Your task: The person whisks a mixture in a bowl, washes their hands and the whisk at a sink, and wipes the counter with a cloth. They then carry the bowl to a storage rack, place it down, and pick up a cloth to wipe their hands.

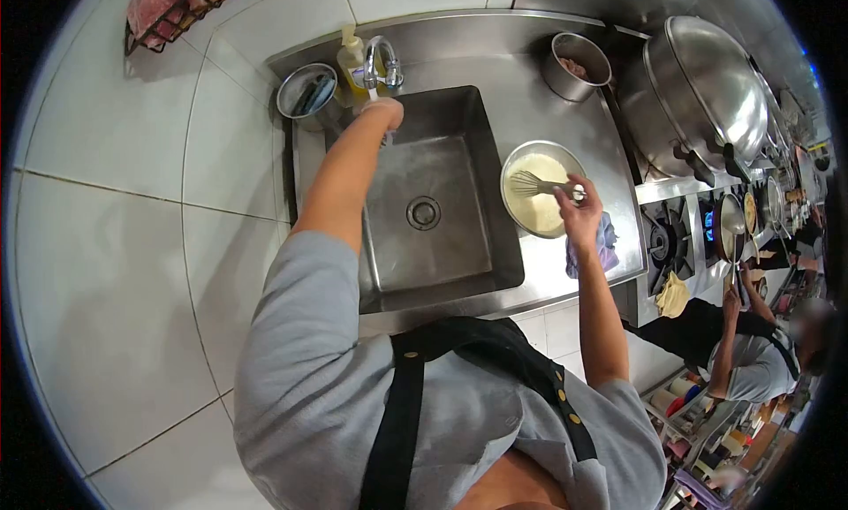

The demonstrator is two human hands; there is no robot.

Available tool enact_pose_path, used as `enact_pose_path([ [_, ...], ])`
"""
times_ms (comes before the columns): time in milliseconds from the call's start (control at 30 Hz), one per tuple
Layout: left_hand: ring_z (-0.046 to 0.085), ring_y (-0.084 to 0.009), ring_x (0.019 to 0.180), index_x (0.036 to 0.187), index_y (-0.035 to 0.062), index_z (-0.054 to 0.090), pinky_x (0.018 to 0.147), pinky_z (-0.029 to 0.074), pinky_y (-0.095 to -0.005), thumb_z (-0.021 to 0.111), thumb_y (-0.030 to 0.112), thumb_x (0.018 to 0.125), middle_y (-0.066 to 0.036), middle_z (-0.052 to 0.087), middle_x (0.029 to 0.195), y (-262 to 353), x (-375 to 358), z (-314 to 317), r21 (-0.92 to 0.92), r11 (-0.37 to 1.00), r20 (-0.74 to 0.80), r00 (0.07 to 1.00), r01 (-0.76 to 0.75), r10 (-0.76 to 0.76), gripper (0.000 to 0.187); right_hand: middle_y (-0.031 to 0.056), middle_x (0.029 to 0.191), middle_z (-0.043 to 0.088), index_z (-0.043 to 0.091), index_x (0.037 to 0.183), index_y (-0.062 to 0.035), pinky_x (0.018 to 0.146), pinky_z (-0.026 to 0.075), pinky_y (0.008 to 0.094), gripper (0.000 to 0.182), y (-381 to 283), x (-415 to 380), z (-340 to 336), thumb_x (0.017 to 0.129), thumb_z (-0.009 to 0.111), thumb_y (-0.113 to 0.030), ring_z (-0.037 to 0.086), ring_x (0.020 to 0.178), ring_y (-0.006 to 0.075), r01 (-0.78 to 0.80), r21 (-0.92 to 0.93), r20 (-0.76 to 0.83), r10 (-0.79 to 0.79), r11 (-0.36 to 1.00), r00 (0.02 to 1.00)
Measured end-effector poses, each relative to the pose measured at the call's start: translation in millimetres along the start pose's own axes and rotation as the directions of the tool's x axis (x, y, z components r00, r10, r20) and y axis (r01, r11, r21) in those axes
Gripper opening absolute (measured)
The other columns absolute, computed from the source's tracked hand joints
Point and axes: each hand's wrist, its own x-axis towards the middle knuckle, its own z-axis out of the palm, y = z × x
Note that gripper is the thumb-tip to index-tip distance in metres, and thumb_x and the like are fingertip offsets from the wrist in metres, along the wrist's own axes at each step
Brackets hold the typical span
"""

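Observation:
My left hand is right under the spout of the chrome faucet, over the far left corner of the steel sink. Its fingers are mostly hidden, and I cannot tell what they hold, if anything. Closed around the handle of a wire whisk, my right hand is at the right rim of a metal bowl. The whisk's wires rest in pale, creamy batter. A purple cloth lies on the counter beside my right wrist.
A soap bottle and a metal pot with dark items stand left of the faucet. At the back right are a small pot with meat and a large lidded pot. Another person works at the stove.

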Motion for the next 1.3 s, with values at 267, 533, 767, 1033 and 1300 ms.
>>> enact_pose_path([
  [267,0.064,-0.0248,0.066,0.074,0.0007,0.066,0.059,0.052,-0.0366,0.055,0.006,0.076,-0.016,0.065,0.077,-17,-28,-17,-0.528,0.849,0.155,0.979,-0.028,0.129,0.012,0.0155,0.079,0.063,0.063,0.092,-0.0004,0.062,0.047,0.0342,0.029,7,1,-60,0.066,0.070,-0.013,0.059,0.069,0.0240,-0.225,-0.543,-0.186,0.145,0.809,0.972],
  [533,0.063,-0.0268,0.072,0.097,0.0011,0.057,0.065,0.053,-0.0362,0.046,0.031,0.089,-0.012,0.063,0.087,-3,-16,78,-0.593,-0.774,-0.132,0.975,-0.220,-0.176,0.033,0.0075,0.101,0.060,0.057,0.108,-0.0003,0.074,0.050,0.0280,0.030,-29,31,189,0.079,0.062,0.000,0.059,0.087,0.0167,-0.025,0.134,0.448,-0.038,0.991,0.893],
  [767,0.059,-0.0202,0.083,0.102,0.0035,0.055,0.066,0.048,-0.0331,0.062,0.036,0.080,-0.007,0.059,0.097,45,-114,97,-0.241,-0.912,-0.036,0.942,-0.332,-0.333,0.040,0.0200,0.085,0.060,0.054,0.094,0.0083,0.066,0.053,0.0325,0.014,39,103,425,0.080,0.053,0.004,0.062,0.077,0.0276,-0.657,0.565,0.606,0.290,0.499,0.741],
  [1033,0.048,-0.0336,0.114,0.127,-0.0050,0.039,0.089,0.045,-0.0402,0.071,0.031,0.067,-0.021,0.045,0.128,31,19,73,-0.881,-0.462,0.158,0.856,-0.103,-0.492,0.077,0.0174,0.090,0.062,0.056,0.100,0.0044,0.071,0.051,0.0396,0.031,18,113,369,0.088,0.048,-0.023,0.061,0.082,0.0305,-0.699,0.341,0.637,0.392,0.629,0.664],
  [1300,0.025,-0.0364,0.131,0.127,-0.0048,0.038,0.104,0.030,-0.0414,0.057,0.013,0.071,-0.023,0.029,0.139,-10,33,119,-0.505,0.851,-0.771,0.370,0.140,-0.518,0.062,0.0114,0.099,0.061,0.050,0.122,-0.0065,0.081,0.047,0.0396,0.038,-45,77,282,0.085,0.054,-0.012,0.058,0.096,0.0285,-0.282,-0.186,0.751,0.321,0.941,0.577],
])
